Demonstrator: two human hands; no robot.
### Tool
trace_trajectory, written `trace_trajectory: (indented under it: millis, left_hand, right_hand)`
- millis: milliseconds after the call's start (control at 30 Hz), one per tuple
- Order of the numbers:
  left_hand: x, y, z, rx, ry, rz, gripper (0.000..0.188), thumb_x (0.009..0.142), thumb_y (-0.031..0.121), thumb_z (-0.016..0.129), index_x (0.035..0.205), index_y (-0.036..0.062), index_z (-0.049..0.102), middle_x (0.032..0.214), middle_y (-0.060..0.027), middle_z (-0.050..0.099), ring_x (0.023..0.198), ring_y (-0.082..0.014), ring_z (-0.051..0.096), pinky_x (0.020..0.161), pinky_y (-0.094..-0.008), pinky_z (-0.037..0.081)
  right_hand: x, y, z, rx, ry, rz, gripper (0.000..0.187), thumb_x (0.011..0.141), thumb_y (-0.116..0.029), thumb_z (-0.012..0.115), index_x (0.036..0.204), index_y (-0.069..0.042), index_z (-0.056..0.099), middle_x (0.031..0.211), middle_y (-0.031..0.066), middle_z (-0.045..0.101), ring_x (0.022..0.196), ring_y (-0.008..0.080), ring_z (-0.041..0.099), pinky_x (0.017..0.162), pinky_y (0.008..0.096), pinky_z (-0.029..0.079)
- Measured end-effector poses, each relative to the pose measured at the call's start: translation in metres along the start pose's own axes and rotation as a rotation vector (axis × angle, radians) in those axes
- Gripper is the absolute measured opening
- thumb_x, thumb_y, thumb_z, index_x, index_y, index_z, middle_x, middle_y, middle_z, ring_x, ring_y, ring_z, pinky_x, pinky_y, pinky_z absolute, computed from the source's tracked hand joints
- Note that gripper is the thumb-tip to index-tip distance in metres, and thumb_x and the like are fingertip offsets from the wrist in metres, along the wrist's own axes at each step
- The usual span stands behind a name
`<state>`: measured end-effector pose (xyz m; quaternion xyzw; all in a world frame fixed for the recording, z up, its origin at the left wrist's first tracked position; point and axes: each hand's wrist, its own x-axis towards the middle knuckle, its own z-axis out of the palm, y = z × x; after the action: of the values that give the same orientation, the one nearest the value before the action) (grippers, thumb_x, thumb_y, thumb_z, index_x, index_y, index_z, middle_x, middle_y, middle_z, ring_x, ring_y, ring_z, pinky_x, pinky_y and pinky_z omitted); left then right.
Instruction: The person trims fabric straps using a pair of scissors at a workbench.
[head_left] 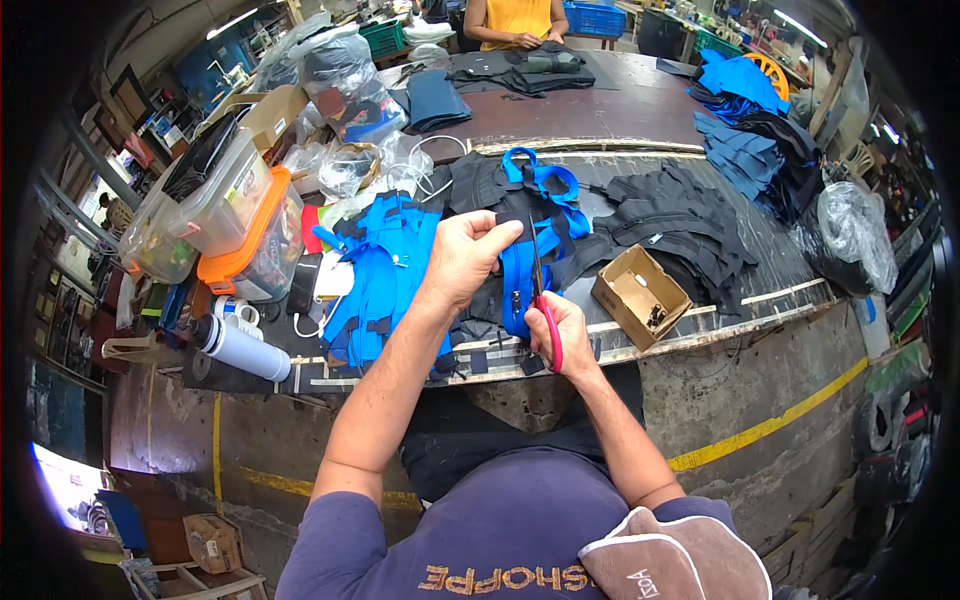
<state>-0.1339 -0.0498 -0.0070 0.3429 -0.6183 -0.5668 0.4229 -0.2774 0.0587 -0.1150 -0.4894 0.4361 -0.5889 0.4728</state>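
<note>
My left hand [463,258] is closed, thumb and finger pinching the end of a black fabric strip [513,217]. In my right hand [568,338] is a pair of scissors [547,318] with pinkish-red handles, its blades pointing away from me beside that strip. Below the pinch hangs a blue zipper strip [516,270] with a dark pull near its lower end; whether it joins the black strip I cannot tell. Blue fabric pieces [375,270] with black straps lie left of my hands. A blue strap [563,187] loops over black fabric beyond them.
An open cardboard box [620,310] with small parts sits right of the scissors, near black fabric pieces [690,215]. At left stand a bottle [245,350] and an orange-rimmed plastic bin [270,255]. Across the table, another person's hands [527,40] rest near dark fabric.
</note>
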Motion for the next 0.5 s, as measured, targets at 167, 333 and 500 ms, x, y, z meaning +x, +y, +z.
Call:
trace_trajectory:
  millis: [167, 333, 500]
  left_hand:
    - [0.0011, -0.0037, 0.0005, -0.016, 0.0, 0.009, 0.029, 0.091, 0.022, 0.075, 0.068, 0.0101, 0.062, 0.062, 0.0046, 0.059, 0.052, -0.0014, 0.048, 0.047, -0.02, 0.036]
    - [-0.0019, -0.0091, 0.0055, 0.006, -0.012, -0.027, 0.025, 0.091, 0.021, 0.075, 0.072, 0.0083, 0.065, 0.063, 0.0047, 0.06, 0.051, -0.0009, 0.048, 0.046, -0.0192, 0.034]
    - [-0.0043, -0.01, 0.0073, -0.034, -0.029, -0.03, 0.022, 0.091, 0.019, 0.075, 0.074, 0.0072, 0.067, 0.064, 0.0049, 0.061, 0.052, -0.0001, 0.047, 0.046, -0.0188, 0.033]
  right_hand:
    - [-0.0017, 0.0043, -0.0042, -0.01, -0.002, 0.012, 0.039, 0.094, -0.039, 0.075, 0.084, -0.01, 0.052, 0.064, -0.0058, 0.052, 0.052, 0.0023, 0.047, 0.047, 0.0206, 0.037]
    - [0.001, 0.0064, -0.005, 0.058, -0.013, -0.014, 0.04, 0.092, -0.041, 0.078, 0.085, -0.011, 0.052, 0.064, -0.0063, 0.051, 0.052, 0.0028, 0.047, 0.047, 0.0206, 0.037]
    - [0.0026, 0.004, -0.0066, 0.014, 0.024, -0.017, 0.038, 0.093, -0.039, 0.077, 0.085, -0.01, 0.054, 0.063, -0.0061, 0.051, 0.051, 0.0031, 0.047, 0.046, 0.0208, 0.037]
